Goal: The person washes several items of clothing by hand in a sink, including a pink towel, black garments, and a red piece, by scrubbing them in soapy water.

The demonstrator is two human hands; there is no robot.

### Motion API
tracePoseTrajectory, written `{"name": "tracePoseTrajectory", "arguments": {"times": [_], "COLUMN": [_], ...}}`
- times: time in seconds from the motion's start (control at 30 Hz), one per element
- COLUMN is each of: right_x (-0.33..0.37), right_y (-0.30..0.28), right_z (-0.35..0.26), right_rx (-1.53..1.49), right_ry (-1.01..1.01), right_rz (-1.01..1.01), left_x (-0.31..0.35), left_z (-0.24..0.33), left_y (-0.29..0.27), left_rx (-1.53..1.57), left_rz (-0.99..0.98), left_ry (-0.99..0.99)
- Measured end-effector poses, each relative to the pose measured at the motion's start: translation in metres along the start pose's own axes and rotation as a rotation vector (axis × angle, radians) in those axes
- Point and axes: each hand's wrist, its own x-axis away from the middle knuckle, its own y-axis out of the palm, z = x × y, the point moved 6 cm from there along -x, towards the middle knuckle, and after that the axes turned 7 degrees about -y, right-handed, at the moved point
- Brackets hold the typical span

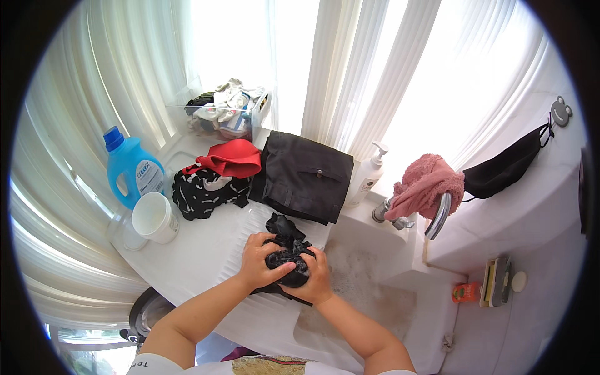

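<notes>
Both hands grip a wet, bunched black cloth (290, 256) on the ribbed washboard surface (234, 265) at the sink's left side. My left hand (257, 261) curls over the cloth from the left, thumb across its front. From the right, my right hand (317, 278) presses against it with fingers bent around the edge. More dark fabric spreads flat beneath the hands, and its shape is partly hidden. Just right of my hands lies the sink basin (406, 306), holding cloudy, sudsy water. A folded black garment (306, 175) with a snap button rests just beyond the cloth.
Left are a blue detergent bottle (132, 165), a white tub (155, 217), a red cloth (231, 159) and a black-and-white patterned cloth (206, 195). Behind stands a clear bin (240, 128) of clothes. A pump bottle (367, 174), a faucet (439, 217) and a pink towel (428, 184) stand right.
</notes>
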Motion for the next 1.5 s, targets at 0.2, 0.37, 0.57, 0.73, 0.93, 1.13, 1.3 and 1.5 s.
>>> {"name": "tracePoseTrajectory", "arguments": {"times": [0.2,0.37,0.57,0.73,0.93,1.13,1.3,1.5], "right_x": [-0.004,-0.008,-0.012,-0.001,-0.018,-0.124,-0.187,-0.214], "right_y": [0.003,0.002,0.008,0.024,0.006,0.073,0.171,0.205], "right_z": [0.009,0.007,0.01,-0.002,-0.059,-0.065,-0.018,0.015], "right_rx": [-0.006,0.015,0.069,0.163,0.178,-0.151,0.214,0.704], "right_ry": [-0.003,-0.026,0.081,0.359,0.443,0.038,0.225,0.186], "right_rz": [0.018,0.036,0.036,0.053,-0.166,-0.138,-0.396,-0.489], "left_x": [-0.015,-0.025,-0.036,-0.036,0.006,-0.004,-0.042,-0.068], "left_z": [-0.015,-0.02,-0.037,-0.051,-0.036,-0.1,-0.163,-0.161], "left_y": [0.009,0.013,0.021,0.017,-0.014,-0.078,-0.124,-0.138], "left_rx": [0.162,0.275,0.352,0.31,0.185,-0.168,-0.607,-0.676], "left_rz": [-0.069,-0.154,-0.154,-0.144,-0.133,0.249,0.138,-0.121], "left_ry": [0.037,0.064,0.008,-0.083,-0.141,-0.132,-0.6,-0.847]}}
